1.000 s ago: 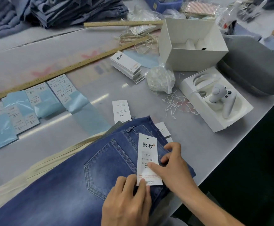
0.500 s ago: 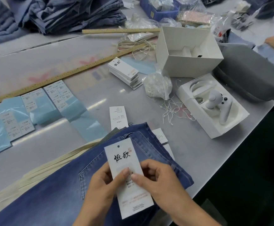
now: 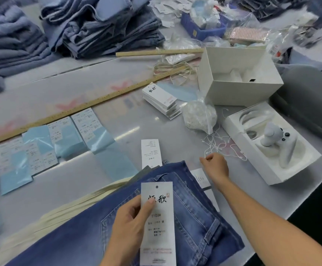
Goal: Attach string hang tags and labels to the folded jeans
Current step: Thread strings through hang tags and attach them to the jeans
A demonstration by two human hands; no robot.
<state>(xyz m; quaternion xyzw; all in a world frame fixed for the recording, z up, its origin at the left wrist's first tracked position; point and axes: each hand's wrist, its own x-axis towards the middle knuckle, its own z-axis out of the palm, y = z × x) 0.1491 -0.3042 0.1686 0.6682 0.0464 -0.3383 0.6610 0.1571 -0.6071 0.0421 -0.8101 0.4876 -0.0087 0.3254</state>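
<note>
You are holding the hang tag (image 3: 158, 223) upright in your left hand (image 3: 131, 229), thumb pressing its face and fingers curling behind, over the folded jeans (image 3: 190, 217) lying at the near edge of the table (image 3: 175, 127). The tag's long axis is running away from you, and its punched hole is sitting at the far end, clear of your thumb.

Your right hand (image 3: 214, 166) is reaching forward and to the right, fingertips closing in a pinch at the near fringe of the loose strings (image 3: 221, 145). Whether a strand is already caught between them I cannot tell; the threads are too thin here.

That hand is much the nearer one to the strings, so the pick looks like its job. The hole is lying back and to the left of the pinch, so the string will probably be travelling toward you across the jeans' waistband.

Open table is lying between the jeans and the strings. To the right, the white tray (image 3: 271, 150) with the controller is crowding the tangle, and the bag of strings (image 3: 199, 117) is sitting just behind it.
</note>
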